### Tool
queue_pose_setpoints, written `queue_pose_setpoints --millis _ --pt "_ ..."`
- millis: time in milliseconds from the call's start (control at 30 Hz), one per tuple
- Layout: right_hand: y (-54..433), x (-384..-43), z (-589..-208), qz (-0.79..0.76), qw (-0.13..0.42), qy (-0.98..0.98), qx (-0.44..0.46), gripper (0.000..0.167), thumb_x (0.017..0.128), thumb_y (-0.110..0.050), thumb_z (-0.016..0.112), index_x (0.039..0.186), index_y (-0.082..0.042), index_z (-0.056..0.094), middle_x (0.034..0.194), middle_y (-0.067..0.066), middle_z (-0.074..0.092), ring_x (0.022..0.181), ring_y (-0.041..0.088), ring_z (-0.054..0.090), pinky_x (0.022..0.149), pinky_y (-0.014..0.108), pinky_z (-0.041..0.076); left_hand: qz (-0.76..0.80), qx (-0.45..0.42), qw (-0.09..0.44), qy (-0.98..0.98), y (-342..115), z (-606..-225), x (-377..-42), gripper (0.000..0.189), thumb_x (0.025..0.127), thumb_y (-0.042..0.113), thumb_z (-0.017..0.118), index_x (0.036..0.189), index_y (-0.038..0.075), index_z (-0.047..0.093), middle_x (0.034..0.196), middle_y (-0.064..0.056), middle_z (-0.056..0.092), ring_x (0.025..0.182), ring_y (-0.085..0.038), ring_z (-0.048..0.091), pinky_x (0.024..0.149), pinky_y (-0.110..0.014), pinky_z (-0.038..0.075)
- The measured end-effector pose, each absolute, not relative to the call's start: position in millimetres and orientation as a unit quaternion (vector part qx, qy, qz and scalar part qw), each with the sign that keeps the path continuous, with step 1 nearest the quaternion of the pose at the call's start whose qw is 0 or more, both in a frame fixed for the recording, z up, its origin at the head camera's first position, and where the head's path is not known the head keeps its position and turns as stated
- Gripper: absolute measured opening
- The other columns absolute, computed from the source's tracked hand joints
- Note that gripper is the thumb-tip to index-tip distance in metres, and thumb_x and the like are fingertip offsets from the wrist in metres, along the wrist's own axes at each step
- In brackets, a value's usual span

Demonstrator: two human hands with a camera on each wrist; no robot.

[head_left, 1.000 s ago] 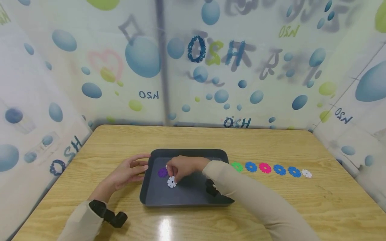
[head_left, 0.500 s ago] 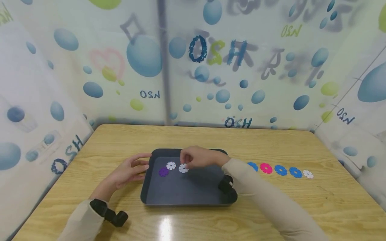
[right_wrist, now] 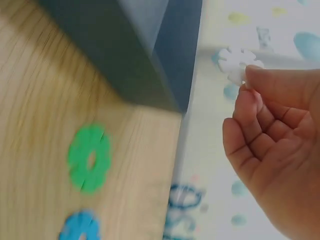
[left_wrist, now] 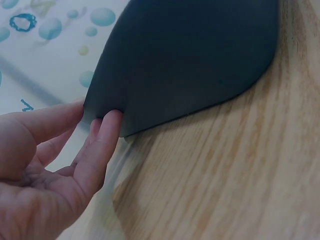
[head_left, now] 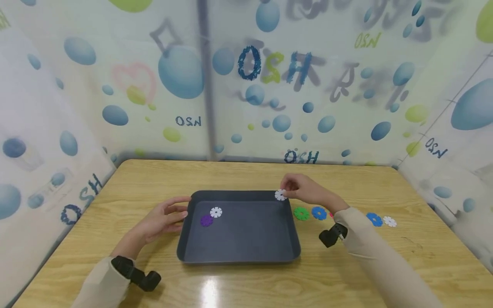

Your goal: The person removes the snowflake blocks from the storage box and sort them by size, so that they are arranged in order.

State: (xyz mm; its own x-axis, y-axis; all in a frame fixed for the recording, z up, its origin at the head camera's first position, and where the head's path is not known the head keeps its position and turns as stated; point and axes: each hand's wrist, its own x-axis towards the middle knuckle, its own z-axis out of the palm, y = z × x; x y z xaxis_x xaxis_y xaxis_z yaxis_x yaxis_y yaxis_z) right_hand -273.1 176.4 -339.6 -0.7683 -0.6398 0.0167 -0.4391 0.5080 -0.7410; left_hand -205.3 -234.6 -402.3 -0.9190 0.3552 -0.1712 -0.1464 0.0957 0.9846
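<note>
My right hand (head_left: 304, 189) pinches a white notched plastic disc (head_left: 280, 195) between thumb and forefinger, over the tray's far right corner. The right wrist view shows the same snowflake-like disc (right_wrist: 236, 64) at my fingertips. My left hand (head_left: 163, 220) touches the left side of the dark grey tray (head_left: 239, 257), its fingers fairly straight; in the left wrist view the fingertips (left_wrist: 114, 119) lie against the tray's outer wall. Inside the tray lie a white disc (head_left: 216, 212) and a purple disc (head_left: 206, 220), side by side near the left.
Right of the tray runs a row of discs on the wooden table (head_left: 154, 175): green (head_left: 301, 214), blue (head_left: 319, 213), a partly hidden pink one, blue (head_left: 374, 219) and white (head_left: 390, 221). My right forearm covers part of the row. A patterned curtain (head_left: 246, 107) stands behind the table.
My right hand has lifted a white disc from among those in the tray and carried it right, to the far right corner. The left hand has stayed at the tray's left side.
</note>
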Motion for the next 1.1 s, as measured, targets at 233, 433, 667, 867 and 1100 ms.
queue_pose_setpoints --millis 233,433,667,867,1100 --pt "230.2 -269.1 -346.1 -0.406 0.093 0.875 -0.245 0.007 0.092 -0.005 0.055 0.093 0.001 0.053 0.082 0.009 0.051 0.073 0.027 0.049 0.067 0.033 0.045 0.668 0.073 0.188 0.716 -234.8 -403.0 -206.5 0.058 0.092 0.014 0.057 0.141 0.002 0.028 0.131 -0.028 0.035 0.1 -0.023 0.055 0.077 -0.034 0.051" --pt "282.5 -258.9 -346.0 -0.406 0.054 0.894 -0.18 0.015 0.093 -0.006 0.052 0.1 0.007 0.048 0.086 0.012 0.049 0.073 0.019 0.046 0.066 0.027 0.045 0.666 0.07 0.189 0.718 -235.0 -402.6 -207.2 0.058 0.092 0.015 0.057 0.141 0.002 0.029 0.13 -0.027 0.036 0.1 -0.023 0.055 0.077 -0.034 0.051" --pt "342.4 -244.3 -357.6 -0.388 0.033 0.917 -0.089 0.03 0.095 -0.015 0.051 0.108 0.011 0.047 0.091 0.011 0.052 0.076 0.014 0.049 0.067 0.028 0.048 0.662 0.073 0.189 0.721 -235.9 -403.0 -207.7 0.058 0.092 0.015 0.057 0.141 0.002 0.029 0.128 -0.026 0.037 0.103 -0.022 0.053 0.078 -0.034 0.051" --pt "385.4 -232.8 -373.0 -0.393 0.018 0.919 -0.034 0.039 0.094 -0.018 0.052 0.112 0.016 0.045 0.088 0.003 0.055 0.074 0.005 0.054 0.066 0.023 0.05 0.664 0.067 0.191 0.72 -236.2 -403.4 -207.5 0.058 0.092 0.015 0.057 0.141 0.003 0.03 0.128 -0.025 0.037 0.101 -0.021 0.054 0.077 -0.033 0.051" --pt "426.8 -218.2 -383.7 -0.39 0.026 0.92 0.031 0.046 0.095 -0.023 0.051 0.114 0.018 0.045 0.089 -0.004 0.055 0.071 -0.003 0.052 0.062 0.02 0.048 0.666 0.065 0.189 0.719 -236.3 -403.5 -206.9 0.058 0.092 0.015 0.058 0.141 0.003 0.03 0.129 -0.026 0.037 0.1 -0.021 0.054 0.077 -0.033 0.051"
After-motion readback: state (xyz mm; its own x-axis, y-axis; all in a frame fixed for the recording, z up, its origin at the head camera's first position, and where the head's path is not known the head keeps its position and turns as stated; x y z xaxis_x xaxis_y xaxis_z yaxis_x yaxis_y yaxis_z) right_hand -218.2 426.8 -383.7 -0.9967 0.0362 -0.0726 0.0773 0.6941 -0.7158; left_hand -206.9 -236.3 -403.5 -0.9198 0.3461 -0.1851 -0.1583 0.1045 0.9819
